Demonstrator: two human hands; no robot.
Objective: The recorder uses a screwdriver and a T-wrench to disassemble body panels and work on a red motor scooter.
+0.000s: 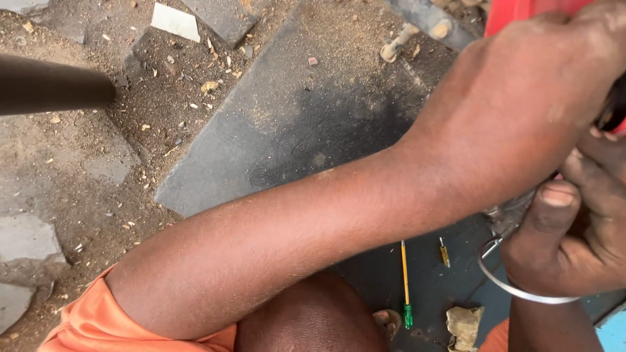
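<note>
- Nearest me, a green-and-yellow screwdriver [405, 283] lies on the dark slab [293, 124], long axis running near to far, untouched.
- Right hand [580, 241], steel bangle [515, 287] on the wrist, fingers curled round a small metal part [505, 212].
- Left hand [548, 85] crosses over, clenched on a red tool [515, 10] just beyond it.
- Sawdust-covered ground [78, 163] further left.

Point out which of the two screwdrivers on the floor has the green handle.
It is the longer screwdriver, with a yellow shaft ending in a green handle near the knee. The other screwdriver, to its right, is much shorter and shows no green.
</note>
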